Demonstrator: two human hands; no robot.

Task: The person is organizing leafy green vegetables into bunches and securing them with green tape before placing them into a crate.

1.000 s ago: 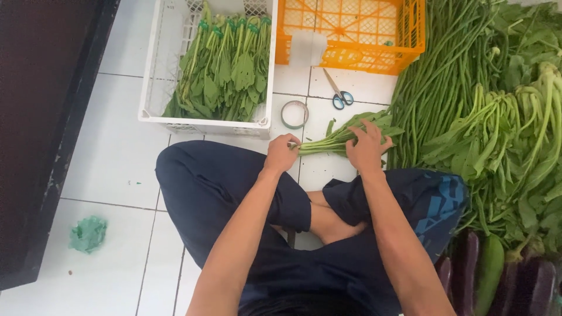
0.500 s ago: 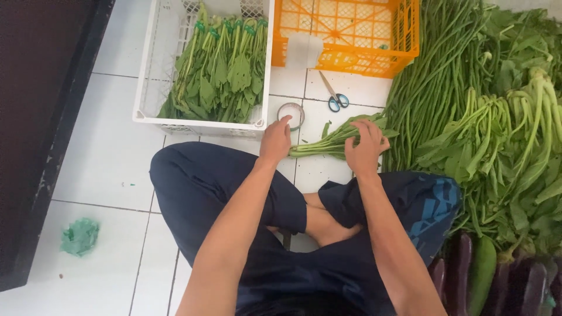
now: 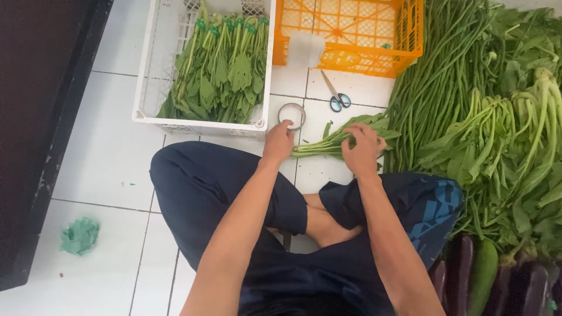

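I sit cross-legged on a white tiled floor. A small bundle of leafy greens [image 3: 333, 139] lies on the floor in front of my knees, stems to the left. My left hand [image 3: 279, 142] rests by the stem ends, just below a roll of tape [image 3: 291, 114]. It touches the stems, and whether it grips them I cannot tell. My right hand [image 3: 360, 147] presses down on the leafy part of the bundle, fingers curled over it.
A white crate [image 3: 146, 88] holds tied bunches of greens [image 3: 219, 67]. An orange crate [image 3: 351, 58] stands beyond, scissors [image 3: 335, 93] in front of it. Long beans [image 3: 436, 82] and leafy stalks [image 3: 509, 140] pile at right, eggplants [image 3: 497, 278] lower right. A dark cabinet [image 3: 41, 117] stands left.
My left hand has slid slightly toward the tape roll while the right stays on the bundle. The view has shifted a little.
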